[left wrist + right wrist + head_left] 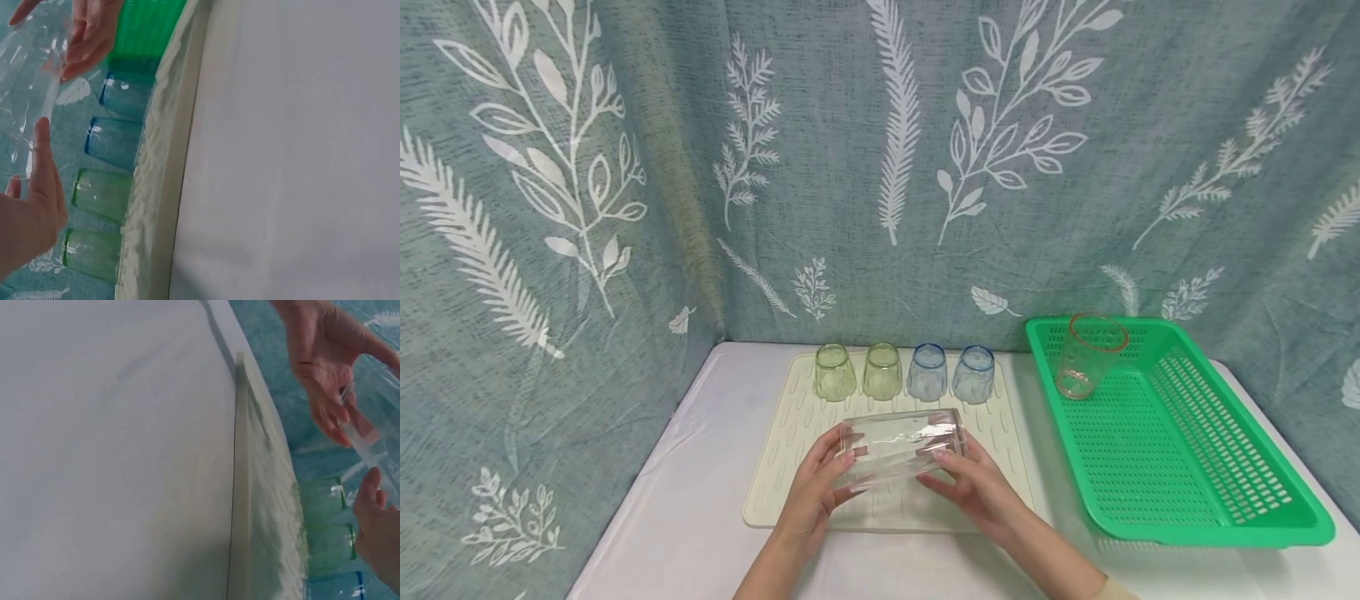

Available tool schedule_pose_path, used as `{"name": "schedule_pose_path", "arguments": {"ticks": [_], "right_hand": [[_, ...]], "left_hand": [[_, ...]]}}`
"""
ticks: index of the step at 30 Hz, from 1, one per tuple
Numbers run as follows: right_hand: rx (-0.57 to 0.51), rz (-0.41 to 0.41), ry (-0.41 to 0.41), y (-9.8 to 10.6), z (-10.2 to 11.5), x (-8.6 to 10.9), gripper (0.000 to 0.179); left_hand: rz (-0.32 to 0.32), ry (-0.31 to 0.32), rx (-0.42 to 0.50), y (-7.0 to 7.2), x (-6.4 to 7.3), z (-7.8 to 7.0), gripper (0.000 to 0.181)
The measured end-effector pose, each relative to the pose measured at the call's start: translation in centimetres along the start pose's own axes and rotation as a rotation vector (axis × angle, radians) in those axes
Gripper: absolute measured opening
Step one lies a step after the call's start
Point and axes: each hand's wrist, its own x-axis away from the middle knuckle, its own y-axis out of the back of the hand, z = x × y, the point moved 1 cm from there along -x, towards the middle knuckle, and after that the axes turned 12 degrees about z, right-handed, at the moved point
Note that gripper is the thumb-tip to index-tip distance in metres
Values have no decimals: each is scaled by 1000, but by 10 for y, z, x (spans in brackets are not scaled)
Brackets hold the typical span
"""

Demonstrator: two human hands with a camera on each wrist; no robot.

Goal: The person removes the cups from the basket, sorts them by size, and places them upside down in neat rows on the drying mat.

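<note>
Both hands hold a large clear glass point(895, 446) lying nearly sideways above the drying mat point(782, 492). My left hand point(814, 487) grips its left end, thumb on the near side and fingers behind. At the other end, the darker, thicker-looking one, my right hand point(973, 483) grips it with the thumb in front. Beyond the hands, two green glasses point(835, 375) and two blue glasses point(928, 375) stand in a row along the mat's back edge. In the left wrist view the clear glass point(28, 94) spans between the two hands.
A green plastic basket point(1078, 467) stands to the right of the mat. Inside its back left corner leans a clear glass with a red rim point(1090, 358). Leaf-patterned curtains point(850, 167) close off the back and sides of the white table point(662, 500).
</note>
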Motion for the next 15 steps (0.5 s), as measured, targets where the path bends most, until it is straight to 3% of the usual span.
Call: {"name": "schedule_pose_path", "arguments": {"ticks": [5,9,13,15], "right_hand": [[17,6,3,-5,-2,-5,49],[67,17,18,-9,-3,-11,46],[99,-13,26,-12,-3,-18,55],[120,-39,27,-13,-2,-21,61]], "left_hand": [[49,7,-111,11,6,-2,62],[57,-2,-295,25,11,-2,57],[47,-28,-481,42,15,-6,57],[32,-9,-599,52,17,-10,63]]}}
